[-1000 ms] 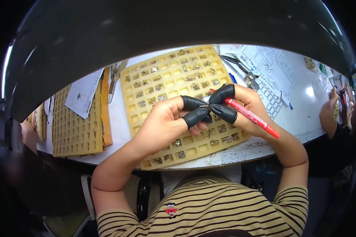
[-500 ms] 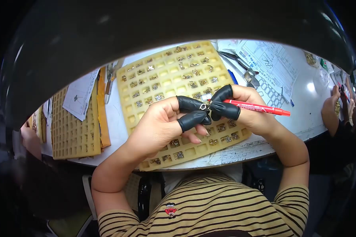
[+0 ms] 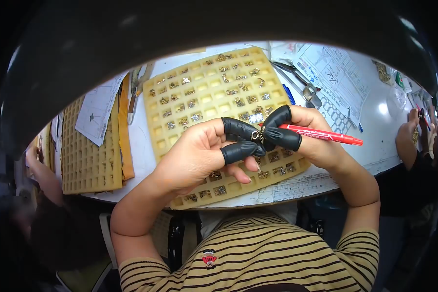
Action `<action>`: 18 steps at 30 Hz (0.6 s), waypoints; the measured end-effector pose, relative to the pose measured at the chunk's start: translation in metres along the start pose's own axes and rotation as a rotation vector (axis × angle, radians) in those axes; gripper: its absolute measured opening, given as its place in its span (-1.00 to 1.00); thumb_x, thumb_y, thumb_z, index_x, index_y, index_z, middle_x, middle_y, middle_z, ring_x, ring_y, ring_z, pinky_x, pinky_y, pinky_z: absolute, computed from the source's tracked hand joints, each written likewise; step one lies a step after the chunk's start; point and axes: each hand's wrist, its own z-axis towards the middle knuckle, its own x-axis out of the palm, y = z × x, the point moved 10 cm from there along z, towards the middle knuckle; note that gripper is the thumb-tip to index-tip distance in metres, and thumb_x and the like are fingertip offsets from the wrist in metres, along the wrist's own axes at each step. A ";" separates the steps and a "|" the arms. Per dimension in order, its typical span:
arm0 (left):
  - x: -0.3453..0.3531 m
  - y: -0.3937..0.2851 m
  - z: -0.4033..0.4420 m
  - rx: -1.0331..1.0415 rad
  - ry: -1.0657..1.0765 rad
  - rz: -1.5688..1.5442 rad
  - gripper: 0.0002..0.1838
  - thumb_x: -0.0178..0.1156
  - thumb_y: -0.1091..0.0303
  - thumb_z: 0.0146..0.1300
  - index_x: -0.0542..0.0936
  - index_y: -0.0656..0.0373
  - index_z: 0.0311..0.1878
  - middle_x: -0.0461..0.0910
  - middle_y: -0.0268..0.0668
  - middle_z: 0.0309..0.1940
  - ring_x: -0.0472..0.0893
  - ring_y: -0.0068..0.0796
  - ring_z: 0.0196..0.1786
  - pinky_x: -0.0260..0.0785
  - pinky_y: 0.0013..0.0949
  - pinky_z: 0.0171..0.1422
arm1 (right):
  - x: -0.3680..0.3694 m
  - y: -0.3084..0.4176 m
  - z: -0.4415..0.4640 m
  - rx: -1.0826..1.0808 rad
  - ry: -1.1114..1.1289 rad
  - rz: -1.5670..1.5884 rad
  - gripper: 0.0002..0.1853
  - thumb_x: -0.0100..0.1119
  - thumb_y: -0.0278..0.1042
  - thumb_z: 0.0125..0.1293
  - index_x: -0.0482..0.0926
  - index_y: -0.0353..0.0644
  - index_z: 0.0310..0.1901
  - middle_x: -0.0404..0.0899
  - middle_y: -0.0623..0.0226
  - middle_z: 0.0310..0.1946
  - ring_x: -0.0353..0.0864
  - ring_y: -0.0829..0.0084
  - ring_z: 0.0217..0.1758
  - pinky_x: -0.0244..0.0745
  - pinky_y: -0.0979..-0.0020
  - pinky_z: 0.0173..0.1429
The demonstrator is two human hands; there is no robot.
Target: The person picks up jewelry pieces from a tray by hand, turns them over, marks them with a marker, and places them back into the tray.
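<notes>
Between my two hands, above the tray, is a small metal jewellery piece with a ring-shaped end; the black-covered fingertips hide most of it. My left hand pinches it with thumb and forefinger, both in black finger cots, the other fingers curled below. From the other side my right hand, also in black finger cots, closes on the piece. A red marker pen lies across this hand, its printed end pointing right. Beneath both hands is a yellow compartment tray with small gold and silver pieces in many pockets. A small white tag shows just beyond my fingers.
Another yellow tray stands at the left under a printed sheet. Pliers-like tools, a blue pen and papers lie at the back right. Another person's hand is at the far right; another's arm shows left.
Both hands have shifted slightly right and down in view with the jewellery piece, and the marker moves along. At the left edge, the other person's arm shows more.
</notes>
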 end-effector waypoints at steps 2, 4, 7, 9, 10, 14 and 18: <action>0.000 0.001 0.001 -0.006 0.009 -0.007 -0.79 0.17 0.49 0.28 0.50 0.38 -0.07 0.64 -0.07 -0.34 0.68 -0.36 -0.33 0.61 -0.43 -0.31 | -0.001 -0.002 0.000 0.005 -0.011 0.010 -0.85 0.21 -0.41 0.25 0.61 -0.27 -0.20 0.63 0.43 -0.30 0.53 0.68 -0.23 0.44 0.55 -0.12; 0.002 0.001 0.000 -0.002 0.011 -0.014 -0.79 0.17 0.49 0.28 0.50 0.38 -0.07 0.64 -0.08 -0.35 0.69 -0.36 -0.34 0.61 -0.42 -0.30 | -0.001 -0.001 0.000 0.006 -0.013 0.005 -0.85 0.21 -0.41 0.25 0.61 -0.28 -0.20 0.63 0.43 -0.30 0.53 0.67 -0.23 0.45 0.55 -0.12; 0.002 0.000 0.000 -0.002 0.013 -0.024 -0.79 0.17 0.49 0.28 0.49 0.37 -0.06 0.64 -0.08 -0.36 0.69 -0.36 -0.36 0.61 -0.42 -0.30 | -0.001 -0.001 0.000 -0.004 -0.017 -0.027 -0.85 0.21 -0.41 0.25 0.60 -0.29 -0.21 0.63 0.41 -0.31 0.53 0.67 -0.23 0.45 0.55 -0.13; 0.002 0.001 0.001 -0.007 0.013 -0.028 -0.79 0.17 0.49 0.28 0.49 0.37 -0.06 0.65 -0.08 -0.37 0.69 -0.36 -0.36 0.61 -0.42 -0.30 | -0.001 0.001 0.000 -0.016 -0.019 -0.052 -0.85 0.21 -0.41 0.25 0.60 -0.29 -0.21 0.62 0.41 -0.31 0.53 0.67 -0.23 0.45 0.55 -0.13; 0.002 0.001 0.001 -0.008 0.011 -0.021 -0.79 0.17 0.49 0.28 0.49 0.37 -0.06 0.65 -0.08 -0.36 0.69 -0.36 -0.36 0.61 -0.42 -0.30 | -0.001 0.001 0.000 -0.018 -0.023 -0.062 -0.85 0.21 -0.41 0.25 0.60 -0.30 -0.21 0.62 0.40 -0.31 0.54 0.66 -0.24 0.45 0.55 -0.14; 0.000 0.002 0.000 -0.012 -0.007 0.009 -0.80 0.17 0.49 0.29 0.49 0.37 -0.07 0.64 -0.07 -0.35 0.69 -0.36 -0.36 0.61 -0.41 -0.30 | -0.001 0.002 -0.001 -0.025 -0.034 -0.070 -0.85 0.22 -0.42 0.24 0.60 -0.30 -0.22 0.62 0.39 -0.32 0.54 0.65 -0.25 0.45 0.54 -0.15; 0.002 0.002 0.001 -0.003 0.005 0.017 -0.80 0.16 0.48 0.29 0.49 0.36 -0.06 0.64 -0.09 -0.34 0.68 -0.36 -0.33 0.61 -0.41 -0.31 | -0.001 0.004 -0.002 -0.032 -0.036 -0.076 -0.85 0.21 -0.42 0.24 0.59 -0.31 -0.22 0.62 0.38 -0.32 0.54 0.65 -0.25 0.46 0.54 -0.15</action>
